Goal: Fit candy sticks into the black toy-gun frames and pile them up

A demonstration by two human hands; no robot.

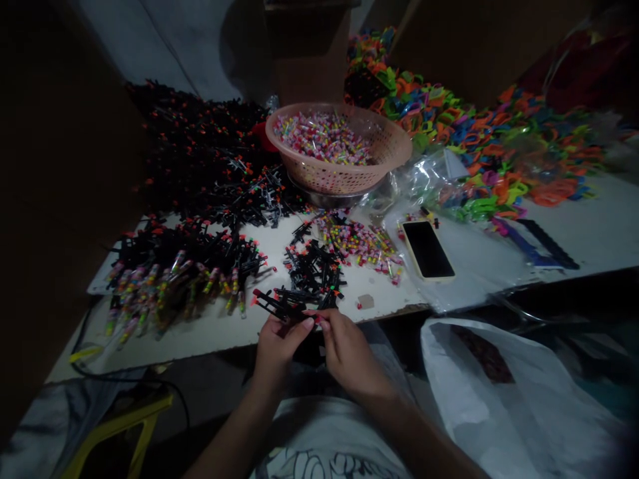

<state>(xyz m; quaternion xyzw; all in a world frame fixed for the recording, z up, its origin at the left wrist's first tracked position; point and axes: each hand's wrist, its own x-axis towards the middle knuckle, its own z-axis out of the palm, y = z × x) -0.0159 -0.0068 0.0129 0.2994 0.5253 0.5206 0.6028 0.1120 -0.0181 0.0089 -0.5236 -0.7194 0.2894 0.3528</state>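
Note:
My left hand (277, 347) is closed round a small black plastic toy piece with a red tip (272, 304) at the table's near edge. Touching it from the right, my right hand (344, 349) pinches something at the same piece; what its fingertips hold is too small to make out. Just beyond my hands lies a small heap of the same black pieces (314, 266). Loose colourful little tubes (362, 241) are scattered behind that heap.
A pink basket (384, 143) of colourful tubes stands mid-table. Black pieces are piled at the left (200, 153), some fitted with tubes (150, 286). A phone (427, 249), clear bags (424, 179), bright plastic parts (499, 146) and a white bag (509, 406) lie right.

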